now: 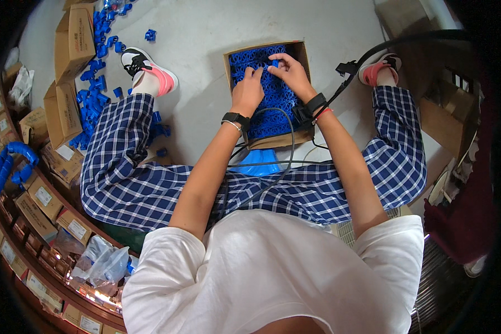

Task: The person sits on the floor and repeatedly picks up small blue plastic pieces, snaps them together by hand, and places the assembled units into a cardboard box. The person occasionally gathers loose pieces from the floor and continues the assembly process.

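A cardboard box (pixel 296 137) stands open on the floor between my legs, packed with rows of blue plastic pipe fittings (pixel 273 119). Both of my hands are over its far half. In my right hand (pixel 293 75) a small blue pipe fitting (pixel 274 63) is pinched between thumb and fingers. My left hand (pixel 248 93) is beside it, with curled fingers down at the packed fittings; whatever they grip is hidden. Each wrist has a black band. Blue plastic (pixel 257 162) shows below the box's near edge.
Loose blue fittings (pixel 92 103) lie heaped on the floor at left, beside open cartons (pixel 75 42). Shelves with small boxes (pixel 44 196) line the left side. A thin cable (pixel 291 146) loops across the box's near end. A thick black cable (pixel 395 40) crosses at upper right, near another carton (pixel 442 122).
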